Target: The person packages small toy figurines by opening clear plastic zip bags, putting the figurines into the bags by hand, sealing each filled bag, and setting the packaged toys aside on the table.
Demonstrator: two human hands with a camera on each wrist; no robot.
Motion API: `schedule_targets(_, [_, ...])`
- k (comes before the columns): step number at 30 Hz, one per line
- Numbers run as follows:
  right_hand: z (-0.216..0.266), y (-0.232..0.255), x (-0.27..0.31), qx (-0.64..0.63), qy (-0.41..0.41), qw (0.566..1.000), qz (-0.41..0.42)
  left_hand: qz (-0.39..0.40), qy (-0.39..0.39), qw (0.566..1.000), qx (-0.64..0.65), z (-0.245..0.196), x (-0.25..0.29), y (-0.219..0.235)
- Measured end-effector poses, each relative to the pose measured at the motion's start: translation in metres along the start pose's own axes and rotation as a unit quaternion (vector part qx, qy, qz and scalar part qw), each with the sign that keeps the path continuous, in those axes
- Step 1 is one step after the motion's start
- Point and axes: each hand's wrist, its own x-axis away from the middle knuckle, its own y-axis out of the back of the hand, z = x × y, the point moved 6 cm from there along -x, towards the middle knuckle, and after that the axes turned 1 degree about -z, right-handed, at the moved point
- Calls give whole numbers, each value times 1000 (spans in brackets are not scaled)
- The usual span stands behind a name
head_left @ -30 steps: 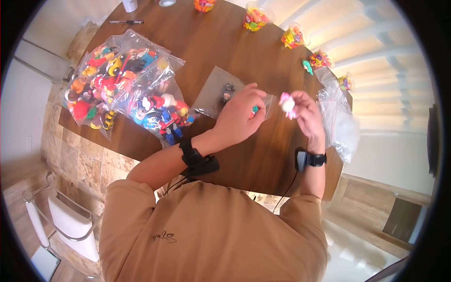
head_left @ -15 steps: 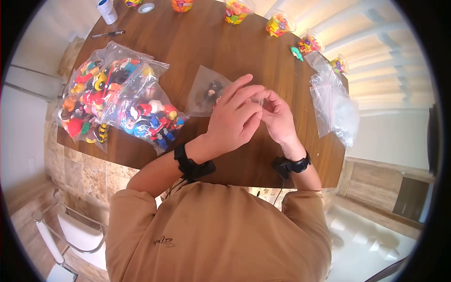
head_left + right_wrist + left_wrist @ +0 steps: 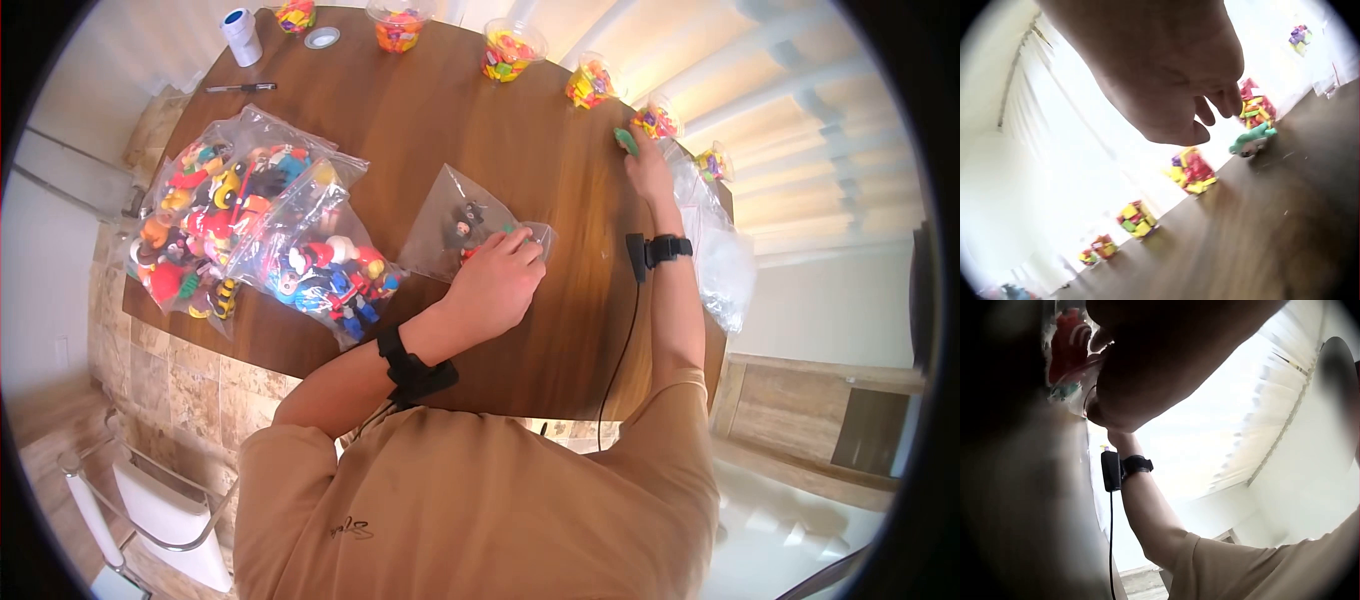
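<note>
A clear plastic bag lies on the wooden table with small dark figurines inside. My left hand pinches this bag near its right end, where bits of red and green show by the fingers. The left wrist view has a red toy behind the plastic, close to the thumb. My right hand reaches out to the far right of the table, over a small green figurine. In the right wrist view its loosely bent fingers hang just above the green figurine, holding nothing.
Large bags of mixed toy figures lie on the left. Clear cups of colourful candy line the far edge. Plastic bags lie at the right edge. A white bottle, a lid and a pen are at the back left.
My right hand held a pink and white figurine, brought it to the bag beside the left hand, and has now moved away to the green figurine without it. My left hand stays at the bag.
</note>
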Motion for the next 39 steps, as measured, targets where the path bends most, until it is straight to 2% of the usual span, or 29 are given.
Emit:
schedule_targets(2, [-18, -20, -2, 69, -69, 988, 121, -1, -2, 1000, 5, 1, 1, 1])
schedule_targets(6, [-27, -25, -8, 45, -70, 993, 87, 10, -11, 1000, -7, 1, 1, 0])
schedule_targets(8, [-40, -19, -1, -23, -194, 975, 105, 11, -14, 1000, -5, 0, 2, -2])
schedule_targets(9, [-34, -13, -1, -20, -193, 975, 106, 12, -14, 1000, -12, 1, 1, -3])
schedule_targets(11, [-11, -6, 5, 9, -134, 983, 125, 17, -21, 1000, -12, -2, 3, -4])
schedule_targets(12, [-14, -6, 8, 12, -138, 983, 121, 17, -23, 999, -19, -2, 2, -3])
schedule_targets(14, [1, -10, 8, -12, 13, 994, 105, 18, -27, 999, -28, -4, 2, -3])
schedule_targets(15, [2, -13, 8, 16, -7, 989, 149, 18, -29, 999, -29, -5, 3, -3])
schedule_targets(16, [-5, -16, 5, 15, -7, 989, 144, 16, -30, 999, -32, -4, 2, -2])
schedule_targets(18, [-23, -30, -2, 48, -52, 978, 198, 21, -33, 998, -39, -5, 3, -4])
schedule_targets(19, [-24, -32, -6, 47, -45, 979, 193, 26, -33, 998, -43, -4, 2, -5])
schedule_targets(21, [-28, -28, -5, -85, -132, 978, 139, 26, -34, 998, -48, -3, 3, -3])
schedule_targets(22, [-14, -22, -2, -85, -127, 978, 142, 33, -37, 998, -44, -4, 4, -4])
schedule_targets(23, [4, -13, 4, -379, -225, 891, 107, 30, -33, 998, -42, -3, 4, -5])
schedule_targets(24, [24, -7, 12, -632, -305, 710, 59, 21, -33, 998, -45, -3, 4, -4])
schedule_targets(25, [39, 3, 20, -628, -311, 711, 58, 15, -38, 998, -45, -4, 5, -4])
schedule_targets(27, [73, 20, 30, -785, -264, 558, 50, 25, -38, 998, -40, -5, 4, -4])
schedule_targets(28, [79, 25, 38, -783, -271, 558, 39, 33, -35, 998, -41, -5, 5, -5])
schedule_targets(30, [103, 34, 49, -864, -230, 444, 56, 38, -42, 998, -35, -5, 5, -8])
schedule_targets(31, [117, 42, 55, -880, -222, 417, 54, 35, -43, 998, -32, -5, 5, -9])
schedule_targets(34, [136, 53, 75, -872, -211, 439, 56, 54, -37, 997, -35, -6, 6, -9])
schedule_targets(39, [155, 74, 92, -896, -181, 400, 59, 59, -46, 997, -31, -10, 4, -8])
